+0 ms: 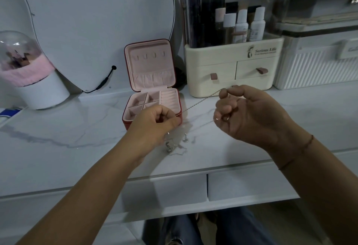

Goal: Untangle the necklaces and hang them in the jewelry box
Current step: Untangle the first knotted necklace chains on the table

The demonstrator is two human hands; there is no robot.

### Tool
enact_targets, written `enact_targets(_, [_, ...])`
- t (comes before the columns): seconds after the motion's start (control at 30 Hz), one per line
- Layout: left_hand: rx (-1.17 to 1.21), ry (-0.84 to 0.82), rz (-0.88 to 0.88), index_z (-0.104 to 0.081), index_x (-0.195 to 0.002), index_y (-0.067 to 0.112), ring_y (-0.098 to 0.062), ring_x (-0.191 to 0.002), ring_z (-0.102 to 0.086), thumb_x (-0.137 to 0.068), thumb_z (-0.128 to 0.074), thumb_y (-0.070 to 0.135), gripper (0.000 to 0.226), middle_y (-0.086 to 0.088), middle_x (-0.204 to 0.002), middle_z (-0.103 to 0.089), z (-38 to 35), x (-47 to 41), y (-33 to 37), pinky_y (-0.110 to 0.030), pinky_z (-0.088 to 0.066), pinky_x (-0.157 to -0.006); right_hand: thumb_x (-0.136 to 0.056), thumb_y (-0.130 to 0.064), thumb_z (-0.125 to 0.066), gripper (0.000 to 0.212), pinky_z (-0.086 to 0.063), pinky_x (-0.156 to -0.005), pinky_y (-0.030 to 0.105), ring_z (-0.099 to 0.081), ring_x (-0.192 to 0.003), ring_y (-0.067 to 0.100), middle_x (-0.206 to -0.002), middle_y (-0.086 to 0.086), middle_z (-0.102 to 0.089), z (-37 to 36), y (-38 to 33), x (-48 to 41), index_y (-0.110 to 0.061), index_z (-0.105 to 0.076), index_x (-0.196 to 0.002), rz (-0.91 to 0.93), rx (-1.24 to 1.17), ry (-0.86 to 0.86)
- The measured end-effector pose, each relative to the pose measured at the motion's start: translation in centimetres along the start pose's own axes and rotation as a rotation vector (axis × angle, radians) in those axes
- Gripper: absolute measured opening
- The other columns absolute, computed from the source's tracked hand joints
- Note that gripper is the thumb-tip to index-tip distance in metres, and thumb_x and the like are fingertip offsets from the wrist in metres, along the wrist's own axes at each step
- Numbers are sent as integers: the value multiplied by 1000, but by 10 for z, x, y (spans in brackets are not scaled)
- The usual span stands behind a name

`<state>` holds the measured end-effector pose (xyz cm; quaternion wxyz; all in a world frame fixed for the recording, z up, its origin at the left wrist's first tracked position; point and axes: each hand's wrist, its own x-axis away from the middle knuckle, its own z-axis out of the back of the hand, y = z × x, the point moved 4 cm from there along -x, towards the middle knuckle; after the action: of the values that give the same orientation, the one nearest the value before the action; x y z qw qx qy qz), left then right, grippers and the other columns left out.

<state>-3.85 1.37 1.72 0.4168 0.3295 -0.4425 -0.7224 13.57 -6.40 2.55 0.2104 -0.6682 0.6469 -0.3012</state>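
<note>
Pinches a taut chain (199,101) at both ends: with curled left hand (155,123) low at the open box's (149,66) front corner, with right hand (249,115) raised higher, palm inward, thumb and forefinger closed on it; holds it above tangled necklaces (175,145) lying on the table (77,148)

left grip (155,122) covers the front right corner of the jewelry box (149,66) and the near end of the chain (199,102). the chain's far end is lost inside the curled right grip (249,115); ring-like bit there too small to tell. necklace tangle (178,146) near the front edge of the surface (58,138) partly under left grip, strands too fine to count. dark object (179,76) behind the box mostly hidden. blue item (7,114) cut by left picture edge, ribbed box (313,66) at back right corner cut by right picture edge.
</note>
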Motion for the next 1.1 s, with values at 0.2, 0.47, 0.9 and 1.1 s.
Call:
enact_targets(0.2, [203, 91, 112, -55, -93, 0, -8, -44, -54, -94, -52, 6, 7, -10, -69, -55, 5, -3, -10, -24, -53, -47, -77, -12, -54, 12, -33, -34, 13, -33, -41, 5, -59, -6, -37, 11, -1, 3, -10, -60, -88, -165, -16, -157])
enact_targets(0.47, [82, 211, 61, -56, -89, 10, -12, -73, -64, -96, -49, 11, 10, -3, -84, -70, 14, -5, -19, -20, -47, -65, -80, -7, -67, 18, -39, -44, 15, -39, -48, 5, -62, -4, -48, 35, -10, 8, -10, -65, -98, -207, -11, -382])
enact_targets(0.9, [349, 40, 4, -59, -98, 3, -13, -74, -66, -96, -49, 11, 13, -1, -74, -69, 9, 2, -18, -33, -53, -77, -97, -12, -39, 34, -44, -64, 22, -49, -66, 12, -79, 3, -53, 43, -37, 10, -15, -47, -131, -58, -110, -509])
enact_targets(1.1, [235, -71, -29, -67, -98, 14, -10, -75, -70, -85, -63, 3, 18, -2, -76, -74, 7, 9, -12, -19, -53, -76, -101, -15, -32, 39, -36, -53, 21, -39, -60, 11, -82, 4, -52, 43, -55, 7, -24, -29, -139, -84, -31, -582])
